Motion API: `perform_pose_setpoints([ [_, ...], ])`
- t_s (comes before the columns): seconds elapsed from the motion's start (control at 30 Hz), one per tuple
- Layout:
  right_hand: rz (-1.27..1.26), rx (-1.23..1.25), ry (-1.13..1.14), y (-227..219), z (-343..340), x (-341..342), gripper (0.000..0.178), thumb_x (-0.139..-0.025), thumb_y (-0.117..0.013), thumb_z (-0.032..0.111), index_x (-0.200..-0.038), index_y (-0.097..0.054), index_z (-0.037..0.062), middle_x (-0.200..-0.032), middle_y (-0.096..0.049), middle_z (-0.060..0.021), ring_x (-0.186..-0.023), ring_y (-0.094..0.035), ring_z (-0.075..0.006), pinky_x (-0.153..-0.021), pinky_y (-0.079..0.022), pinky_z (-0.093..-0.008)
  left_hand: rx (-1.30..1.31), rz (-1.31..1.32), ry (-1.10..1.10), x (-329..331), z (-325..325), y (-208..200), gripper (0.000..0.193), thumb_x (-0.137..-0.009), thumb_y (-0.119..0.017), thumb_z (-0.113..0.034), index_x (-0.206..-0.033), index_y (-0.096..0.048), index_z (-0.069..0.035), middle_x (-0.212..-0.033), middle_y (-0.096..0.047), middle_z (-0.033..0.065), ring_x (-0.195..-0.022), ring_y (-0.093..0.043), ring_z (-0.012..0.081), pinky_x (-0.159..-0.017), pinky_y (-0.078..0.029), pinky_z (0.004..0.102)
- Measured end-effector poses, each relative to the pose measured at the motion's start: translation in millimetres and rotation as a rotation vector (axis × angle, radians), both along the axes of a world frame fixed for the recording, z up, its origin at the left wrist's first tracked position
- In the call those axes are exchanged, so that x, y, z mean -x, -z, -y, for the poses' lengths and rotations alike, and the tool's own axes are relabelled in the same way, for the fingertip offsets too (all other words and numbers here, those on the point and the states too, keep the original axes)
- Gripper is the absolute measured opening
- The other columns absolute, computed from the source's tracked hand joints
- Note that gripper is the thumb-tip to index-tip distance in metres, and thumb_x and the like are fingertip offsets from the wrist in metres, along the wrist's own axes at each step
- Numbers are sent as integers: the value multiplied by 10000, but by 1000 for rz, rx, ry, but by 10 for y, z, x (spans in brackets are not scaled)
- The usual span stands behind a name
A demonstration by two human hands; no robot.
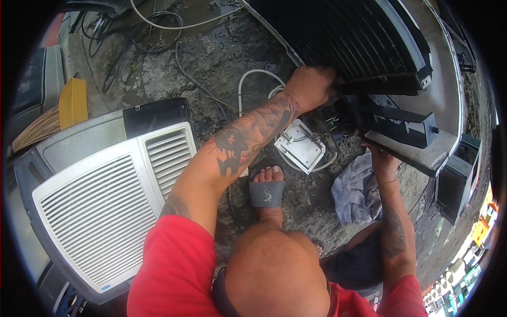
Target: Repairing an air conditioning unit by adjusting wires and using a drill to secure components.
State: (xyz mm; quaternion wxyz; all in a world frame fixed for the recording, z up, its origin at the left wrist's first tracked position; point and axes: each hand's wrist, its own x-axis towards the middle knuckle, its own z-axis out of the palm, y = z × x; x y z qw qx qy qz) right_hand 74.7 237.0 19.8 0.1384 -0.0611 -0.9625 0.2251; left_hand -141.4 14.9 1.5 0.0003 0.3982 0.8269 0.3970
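My left hand (311,87) is closed in a fist at the lower left corner of a black finned coil (343,37); what its fingers hold is hidden. The coil is part of a tilted window air conditioner at the upper right. My right hand (384,161) grips the near edge of that unit's metal chassis (412,149), its fingertips partly hidden beneath. Between my arms a white control plate (301,146) with attached wires rests on the ground. A grey rag (359,190) lies beside my right wrist.
A white louvred front cover (100,211) leans at the left, near a yellow-headed broom (73,103). Dark cable and a pale hose (185,25) trail over the rough, damp ground. My foot in a grey slide sandal (268,194) stands below the control plate.
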Motion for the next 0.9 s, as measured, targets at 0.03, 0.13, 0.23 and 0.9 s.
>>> perform_pose_setpoints([
  [0.03, 25, -129, -20, -17, -13, -9, 361, -677, -877, 181, -981, -712, 78, -946, -716, -32, -878, -671, -202, -813, -506, -339, -14, 5, -9, 3, -5, 12, 268, -712, -757, -198, -827, -586, -27, -767, -637, 169, -733, -655, 373, -635, -532, 454],
  [0.13, 35, -103, 36, 62, -70, -71, 363, -683, -871, 197, -992, -714, 89, -951, -716, -46, -868, -670, -220, -817, -499, -345, -33, 12, -22, -2, -16, 11, 265, -706, -759, -200, -825, -594, -31, -748, -636, 162, -717, -657, 371, -630, -535, 456],
  [0.23, 57, -187, 21, -3, 13, -33, 368, -684, -868, 233, -992, -718, 96, -964, -713, -67, -859, -668, -259, -811, -495, -361, -33, -8, -41, -11, 23, -5, 260, -705, -765, -199, -801, -589, -32, -737, -637, 166, -724, -661, 370, -632, -534, 457],
  [0.9, 282, -204, -10, -359, 149, 96, 377, -803, -774, 382, -971, -696, 53, -854, -711, -126, -780, -679, -337, -694, -514, -418, -487, 874, -249, -1311, 317, 267, 1267, -658, -903, -348, -1526, -62, 33, -1487, -265, 298, -1226, -531, 367, -977, -517, 383],
])
